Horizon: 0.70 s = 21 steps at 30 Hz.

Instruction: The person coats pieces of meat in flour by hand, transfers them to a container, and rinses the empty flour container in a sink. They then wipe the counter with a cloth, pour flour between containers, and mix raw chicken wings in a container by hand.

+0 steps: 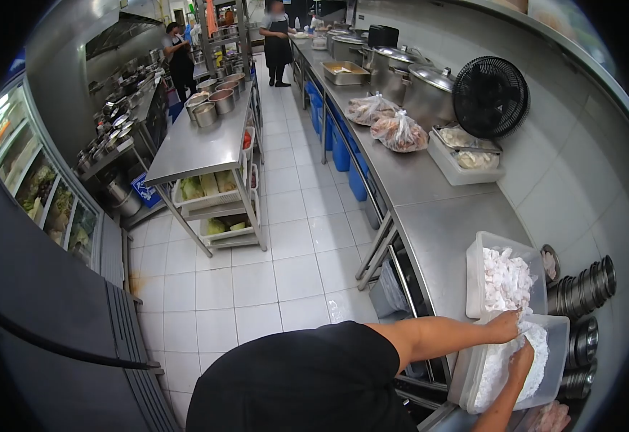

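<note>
Two clear plastic tubs stand on the steel counter at the right. The far tub [475, 277] holds a pile of flour-coated pieces [505, 281]; the near tub [559, 353] holds loose white flour [538, 374]. My left hand [504, 327] is over the border between the tubs, its fingers closed around something whitish too small to make out. Lower and closer to me, my right hand [522, 357] reaches down into the flour, with its fingertips hidden.
Stacked metal bowls [581, 288] and a black fan [491, 97] line the wall. Bagged food [399, 132], a white container [466, 169] and big pots [430, 93] stand farther along the counter [437, 216]. Two people [278, 43] [180, 61] stand at the back.
</note>
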{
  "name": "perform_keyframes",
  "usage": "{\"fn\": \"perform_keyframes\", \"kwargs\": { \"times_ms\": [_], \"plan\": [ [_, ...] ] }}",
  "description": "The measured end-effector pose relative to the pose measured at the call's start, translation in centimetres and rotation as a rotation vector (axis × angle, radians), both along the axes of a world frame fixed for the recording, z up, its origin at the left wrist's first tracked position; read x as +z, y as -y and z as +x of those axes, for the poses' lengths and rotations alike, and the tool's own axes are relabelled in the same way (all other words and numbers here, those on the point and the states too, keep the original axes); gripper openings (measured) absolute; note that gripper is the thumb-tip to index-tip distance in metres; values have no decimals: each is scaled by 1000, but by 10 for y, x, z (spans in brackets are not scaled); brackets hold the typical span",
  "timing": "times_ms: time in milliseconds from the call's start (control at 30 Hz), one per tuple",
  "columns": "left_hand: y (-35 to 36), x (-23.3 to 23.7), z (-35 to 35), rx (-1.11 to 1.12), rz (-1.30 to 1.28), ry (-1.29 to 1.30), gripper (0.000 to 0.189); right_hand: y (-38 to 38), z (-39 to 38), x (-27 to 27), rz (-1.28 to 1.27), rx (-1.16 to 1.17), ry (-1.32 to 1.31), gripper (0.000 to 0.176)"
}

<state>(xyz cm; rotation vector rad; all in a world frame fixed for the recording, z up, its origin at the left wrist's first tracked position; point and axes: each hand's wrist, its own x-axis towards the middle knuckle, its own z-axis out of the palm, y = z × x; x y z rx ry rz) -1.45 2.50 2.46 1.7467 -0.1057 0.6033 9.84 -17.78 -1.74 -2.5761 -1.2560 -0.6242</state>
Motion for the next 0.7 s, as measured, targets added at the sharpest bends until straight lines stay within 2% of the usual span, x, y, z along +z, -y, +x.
{"fn": "perform_keyframes", "kwargs": {
  "times_ms": [33,100,133,200,233,267,300,333,367,400,433,467,533,600,667,700],
  "plan": [
    [0,0,1,-18,6,28,34,-1,0,-1,39,127,130,53],
    [-2,2,1,-66,18,78,33,-6,3,-5,263,-92,-252,45],
    [-3,1,-2,-23,43,59,31,-12,-9,5,377,-219,-444,42],
    [4,-26,18,-20,172,80,29,-18,-36,42,185,-205,-311,39],
    [8,-43,31,4,134,97,25,15,23,0,571,-379,-678,26],
    [7,-49,35,-6,280,22,24,21,14,4,116,-396,-172,36],
    [5,-56,40,-19,430,-43,23,14,-12,41,97,-327,23,38],
    [0,-43,27,-15,442,14,22,12,-18,57,178,-349,79,43],
    [-9,-18,13,-77,484,-117,24,-2,-42,96,137,-459,23,48],
    [-10,-23,17,-27,467,-160,30,-4,-53,112,278,-450,-8,51],
    [-11,10,-5,-55,196,-178,36,-10,-61,131,354,-504,-62,52],
    [-16,17,-11,-71,214,-184,38,-19,-78,149,422,-501,-105,50],
    [-11,8,-2,-148,8,-165,38,-11,-78,142,491,-469,-41,47],
    [-10,8,-3,-216,-57,-178,41,-7,-78,111,277,-564,-187,46],
    [-10,3,2,-221,23,-156,36,-8,-89,85,-144,-511,-384,42],
    [-10,2,-1,-233,86,-157,35,-15,-98,94,-227,-586,-459,45]
  ]
}}
